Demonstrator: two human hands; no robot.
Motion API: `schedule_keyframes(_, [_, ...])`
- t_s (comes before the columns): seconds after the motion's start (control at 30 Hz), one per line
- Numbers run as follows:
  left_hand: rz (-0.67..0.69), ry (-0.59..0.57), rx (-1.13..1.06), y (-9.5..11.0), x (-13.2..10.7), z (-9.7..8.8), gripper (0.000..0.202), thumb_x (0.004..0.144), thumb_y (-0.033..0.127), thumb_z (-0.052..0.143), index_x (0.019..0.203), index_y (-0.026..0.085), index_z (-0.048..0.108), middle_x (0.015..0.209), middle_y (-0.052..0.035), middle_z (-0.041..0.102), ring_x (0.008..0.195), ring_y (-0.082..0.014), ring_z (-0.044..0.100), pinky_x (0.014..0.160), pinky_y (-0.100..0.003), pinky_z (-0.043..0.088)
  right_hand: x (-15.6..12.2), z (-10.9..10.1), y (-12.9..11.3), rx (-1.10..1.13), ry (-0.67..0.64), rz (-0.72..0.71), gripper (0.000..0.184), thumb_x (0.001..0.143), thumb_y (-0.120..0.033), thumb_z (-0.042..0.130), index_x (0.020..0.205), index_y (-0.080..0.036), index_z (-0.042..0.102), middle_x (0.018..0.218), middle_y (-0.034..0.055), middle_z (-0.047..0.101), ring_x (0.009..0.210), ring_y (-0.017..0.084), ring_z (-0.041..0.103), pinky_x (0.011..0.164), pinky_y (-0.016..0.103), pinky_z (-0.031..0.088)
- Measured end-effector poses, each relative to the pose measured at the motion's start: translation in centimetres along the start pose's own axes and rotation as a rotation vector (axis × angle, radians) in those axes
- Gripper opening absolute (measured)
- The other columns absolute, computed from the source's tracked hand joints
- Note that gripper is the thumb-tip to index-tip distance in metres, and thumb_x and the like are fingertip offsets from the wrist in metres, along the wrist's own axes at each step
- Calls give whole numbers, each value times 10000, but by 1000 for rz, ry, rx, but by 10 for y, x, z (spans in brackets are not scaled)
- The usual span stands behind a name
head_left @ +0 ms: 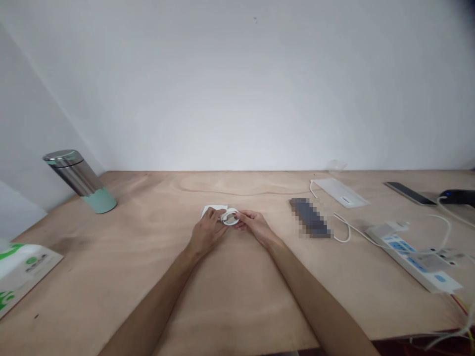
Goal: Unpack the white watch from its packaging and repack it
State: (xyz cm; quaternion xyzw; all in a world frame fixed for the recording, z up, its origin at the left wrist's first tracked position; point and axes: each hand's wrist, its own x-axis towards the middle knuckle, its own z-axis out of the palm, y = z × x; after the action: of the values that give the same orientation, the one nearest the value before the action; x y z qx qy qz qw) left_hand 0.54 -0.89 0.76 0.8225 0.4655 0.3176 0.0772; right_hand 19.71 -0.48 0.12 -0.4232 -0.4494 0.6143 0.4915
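A white coiled cable (230,217) is held between my two hands, near the middle of the wooden table. My right hand (255,225) pinches the right side of the coil between thumb and fingers. On the coil's left side, the bent fingers of my left hand (208,228) close against it, with a short metallic-looking part showing at their tips. Behind my left hand lies a flat white item (214,207), partly hidden by the fingers; I cannot make out whether it is a box or a sheet.
A steel and mint-green thermos (83,182) stands at the left, behind a green-and-white tissue pack (25,272). To the right are a pixelated dark phone-like object (310,218), a white flat packet (340,192), a dark phone (409,193), and a power strip (411,259) with loose white cables.
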Motion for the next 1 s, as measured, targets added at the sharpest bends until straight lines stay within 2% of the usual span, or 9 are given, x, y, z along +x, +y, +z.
schedule_keyframes(0.13, [49, 40, 44, -2, 0, 0, 214, 891, 323, 525, 1084, 251, 585, 941, -25, 529, 851, -149, 569, 743, -258, 492, -5, 2, -3, 66, -29, 21, 383, 636, -414, 781, 907, -154, 705, 783, 49, 696, 676, 134, 637, 625, 226, 513])
schedule_keyframes(0.23, [61, 55, -4, -6, 0, 0, 218, 917, 321, 485, 1090, 245, 593, 940, -30, 536, 850, -143, 568, 731, -246, 486, -6, 3, -3, 65, -71, 10, 441, 583, -345, 815, 967, -173, 684, 827, 35, 690, 719, 143, 637, 624, 229, 510])
schedule_keyframes(0.4, [65, 29, 15, -6, 0, 0, 210, 931, 315, 456, 1061, 233, 599, 937, -35, 558, 890, -156, 563, 748, -254, 473, -3, 8, 3, 2, 44, -105, 562, 578, -302, 808, 1096, -217, 607, 642, -49, 610, 520, 103, 553, 511, 217, 469])
schedule_keyframes(0.57, [33, 38, 2, -6, 1, 0, 171, 906, 334, 498, 974, 210, 594, 873, -26, 576, 841, -161, 557, 743, -273, 457, -1, 9, 6, -156, 107, -135, 349, 624, -415, 763, 868, -198, 638, 657, -29, 593, 505, 99, 517, 456, 211, 433])
schedule_keyframes(0.7, [7, 14, -37, -5, 3, -2, 186, 875, 377, 534, 884, 199, 586, 819, -13, 579, 774, -154, 548, 692, -265, 436, -2, 7, 8, -186, 99, -133, 351, 620, -460, 765, 797, -190, 626, 691, -3, 610, 607, 121, 543, 510, 213, 462])
schedule_keyframes(0.8, [-40, -10, -37, -1, 3, -4, 246, 841, 439, 560, 832, 194, 571, 817, -11, 585, 770, -161, 552, 670, -267, 429, -2, 9, 10, -160, 71, -137, 359, 610, -476, 770, 741, -190, 598, 698, 0, 616, 605, 118, 540, 511, 207, 449])
schedule_keyframes(0.9, [-94, -64, -74, 4, 1, -5, 273, 811, 451, 588, 931, 206, 569, 849, -4, 607, 761, -162, 569, 672, -270, 446, -3, 13, 11, -92, 111, -144, 382, 600, -488, 771, 715, -189, 564, 693, 0, 625, 553, 107, 523, 491, 213, 428])
schedule_keyframes(1.0, [-59, -103, -102, 9, -2, -2, 373, 833, 337, 567, 1181, 218, 512, 943, -30, 628, 818, -177, 589, 736, -296, 469, -2, 15, 9, -40, 202, -148, 410, 603, -482, 766, 813, -192, 567, 638, -28, 595, 466, 89, 478, 445, 215, 399])
